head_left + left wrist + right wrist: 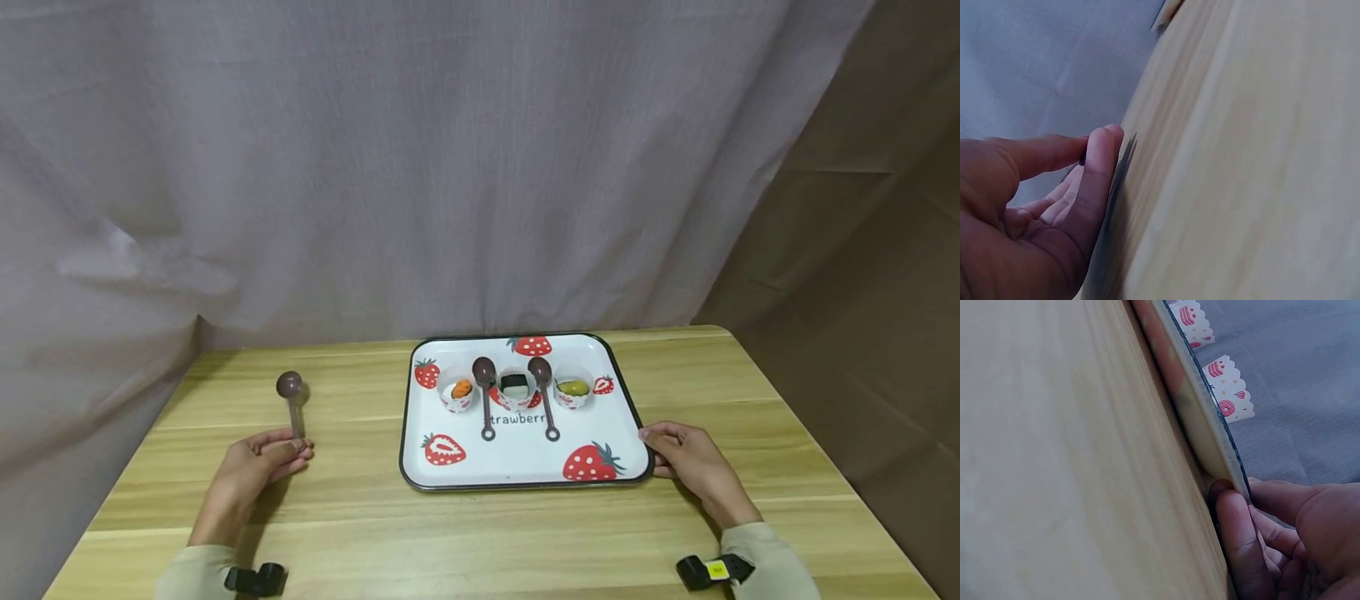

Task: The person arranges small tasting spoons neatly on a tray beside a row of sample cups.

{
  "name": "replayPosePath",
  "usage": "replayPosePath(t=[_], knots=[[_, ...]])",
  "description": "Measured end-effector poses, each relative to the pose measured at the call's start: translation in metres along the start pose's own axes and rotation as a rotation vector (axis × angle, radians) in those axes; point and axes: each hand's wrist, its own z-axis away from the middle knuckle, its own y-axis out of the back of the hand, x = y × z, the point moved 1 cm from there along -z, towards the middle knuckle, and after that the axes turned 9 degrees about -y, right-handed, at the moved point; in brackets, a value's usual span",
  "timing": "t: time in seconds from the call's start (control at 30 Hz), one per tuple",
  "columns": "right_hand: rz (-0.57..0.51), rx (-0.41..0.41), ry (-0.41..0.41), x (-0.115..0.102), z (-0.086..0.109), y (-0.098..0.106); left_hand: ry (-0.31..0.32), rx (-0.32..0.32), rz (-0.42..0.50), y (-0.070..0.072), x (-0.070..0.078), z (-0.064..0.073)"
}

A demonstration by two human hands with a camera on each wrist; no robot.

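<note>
My left hand (255,467) pinches a brown spoon (289,385) by the end of its handle, with the round bowl pointing away from me. In the left wrist view the thumb and a finger (1099,153) meet on the handle, most of which is hidden. Over on the right, my right hand (693,462) grips the near right corner of a white strawberry-print tray (468,462). The right wrist view has the thumb on the tray's dark rim (1222,434) and a finger beneath it.
On the tray stand paper cups holding an orange-topped sushi piece (461,389), a rice ball with a dark band (515,385) and a green piece (573,387). Two brown spoons (487,408) (547,408) lie between them. A grey curtain (450,167) hangs behind the wooden table (360,542).
</note>
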Motion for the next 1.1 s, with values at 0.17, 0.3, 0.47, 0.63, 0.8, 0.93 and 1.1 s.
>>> replayPosePath(t=[0.17, 0.3, 0.47, 0.63, 0.8, 0.93, 1.1], knots=[[0.008, 0.002, 0.001, 0.000, 0.001, 0.000, -0.034, -0.009, 0.026, -0.010, 0.002, -0.003], [0.009, 0.004, -0.008, 0.000, 0.001, 0.000, -0.058, 0.002, 0.045, -0.018, 0.005, -0.006], [0.010, 0.004, -0.016, -0.001, 0.002, -0.001, -0.069, 0.037, 0.079, -0.029, 0.007, -0.010], [0.015, 0.007, -0.021, -0.001, 0.001, 0.000, -0.070, 0.039, 0.087, -0.040, 0.010, -0.011], [0.021, 0.004, -0.021, -0.001, 0.001, 0.000, -0.084, 0.008, 0.095, -0.053, 0.012, -0.013], [0.019, 0.004, -0.017, -0.001, 0.002, 0.000, -0.095, 0.014, 0.083, -0.062, 0.012, -0.014], [0.014, 0.001, -0.011, -0.001, 0.003, 0.000, -0.101, 0.025, 0.052, -0.073, 0.011, -0.015]])
